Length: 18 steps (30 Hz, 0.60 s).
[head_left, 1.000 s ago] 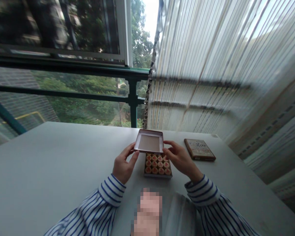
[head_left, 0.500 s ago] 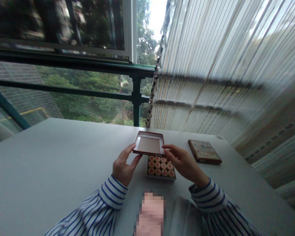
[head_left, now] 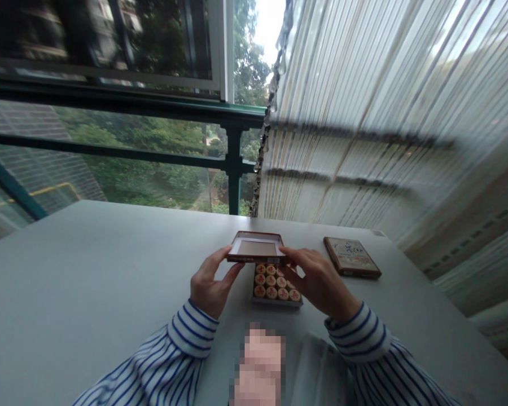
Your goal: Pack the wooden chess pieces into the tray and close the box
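Observation:
Between my hands is a shallow box lid (head_left: 257, 248), its white inner side facing up and a clear window in its middle. My left hand (head_left: 211, 283) pinches its left end, thumb below and fingers on the edge. At the right end, my right hand (head_left: 319, 282) grips the lid's near corner between thumb and fingers. Under and just nearer than the lid, an open box of Chinese chess pieces (head_left: 276, 282) rests on the table. Its round wooden pieces stand in rows with red characters on top. The lid and my right fingers hide the box's far part.
A flat box with a printed cover (head_left: 352, 257) lies at the right on the white table (head_left: 110, 293). Clear plastic wrap (head_left: 322, 372) is at the near edge. A string curtain (head_left: 364, 113) and a green window rail (head_left: 232, 158) stand behind the table.
The lid has tilted flatter, so its inner side shows less and its near edge more. My right fingers have closed onto its right corner.

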### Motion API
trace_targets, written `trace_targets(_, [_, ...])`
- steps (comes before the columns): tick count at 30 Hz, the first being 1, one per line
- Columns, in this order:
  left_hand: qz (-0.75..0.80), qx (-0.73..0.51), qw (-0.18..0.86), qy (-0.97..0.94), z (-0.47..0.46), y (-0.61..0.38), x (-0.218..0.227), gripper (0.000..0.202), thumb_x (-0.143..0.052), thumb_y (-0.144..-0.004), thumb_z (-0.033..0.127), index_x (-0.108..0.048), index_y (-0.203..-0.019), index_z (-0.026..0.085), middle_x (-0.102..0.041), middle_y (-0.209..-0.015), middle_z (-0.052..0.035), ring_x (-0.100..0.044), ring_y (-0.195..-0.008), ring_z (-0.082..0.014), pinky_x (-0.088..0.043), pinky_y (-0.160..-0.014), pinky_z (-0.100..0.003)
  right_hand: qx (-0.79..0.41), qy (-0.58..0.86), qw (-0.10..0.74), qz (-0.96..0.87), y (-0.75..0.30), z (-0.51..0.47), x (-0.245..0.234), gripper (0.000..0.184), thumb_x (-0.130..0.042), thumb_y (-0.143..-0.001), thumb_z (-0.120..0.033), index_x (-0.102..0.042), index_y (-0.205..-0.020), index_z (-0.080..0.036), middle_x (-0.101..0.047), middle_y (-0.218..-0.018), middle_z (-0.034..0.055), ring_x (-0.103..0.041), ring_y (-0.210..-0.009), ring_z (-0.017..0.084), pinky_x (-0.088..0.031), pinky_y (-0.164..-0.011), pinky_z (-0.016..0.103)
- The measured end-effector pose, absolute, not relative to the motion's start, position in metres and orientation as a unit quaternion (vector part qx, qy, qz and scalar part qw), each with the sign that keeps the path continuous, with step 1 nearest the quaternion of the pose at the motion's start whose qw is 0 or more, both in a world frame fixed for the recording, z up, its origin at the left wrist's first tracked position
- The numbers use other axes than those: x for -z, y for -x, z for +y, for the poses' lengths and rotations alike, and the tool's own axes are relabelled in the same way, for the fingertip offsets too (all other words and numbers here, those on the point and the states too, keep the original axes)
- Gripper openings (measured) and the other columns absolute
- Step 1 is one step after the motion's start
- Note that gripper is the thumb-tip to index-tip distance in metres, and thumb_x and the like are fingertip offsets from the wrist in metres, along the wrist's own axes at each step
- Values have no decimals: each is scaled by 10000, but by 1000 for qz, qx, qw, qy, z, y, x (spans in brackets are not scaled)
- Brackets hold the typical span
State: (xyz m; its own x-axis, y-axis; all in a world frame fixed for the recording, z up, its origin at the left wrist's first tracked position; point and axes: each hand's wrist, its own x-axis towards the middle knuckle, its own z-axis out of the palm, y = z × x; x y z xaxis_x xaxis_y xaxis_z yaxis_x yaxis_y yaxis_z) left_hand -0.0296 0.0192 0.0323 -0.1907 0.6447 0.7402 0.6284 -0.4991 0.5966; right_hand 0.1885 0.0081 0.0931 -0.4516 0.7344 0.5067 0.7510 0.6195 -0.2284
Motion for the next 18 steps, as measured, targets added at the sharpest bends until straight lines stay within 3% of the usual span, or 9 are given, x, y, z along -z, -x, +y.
trace_targets(6, [494,-583,3,-645,18,29,-34,368,-627,-715,286,-572,-1062,173,-650,-979,-57,-616,-855,-178,-491,-811,-307,68,426,276,-859,-192,8,-97,307,-463,-842,-273,-524,-1130,-187,-593,-933,90,-538,-845,189,-432,-740,337])
trace_targets(18, [459,-606,14,-650,19,31,-28,429,-645,-701,246,-550,-1113,176,-646,-979,-59,-611,-855,-178,-507,-794,-326,31,398,323,-858,-198,9,-104,308,-458,-848,-280,-512,-1136,-187,-545,-1044,101,-510,-944,205,-452,-796,377])
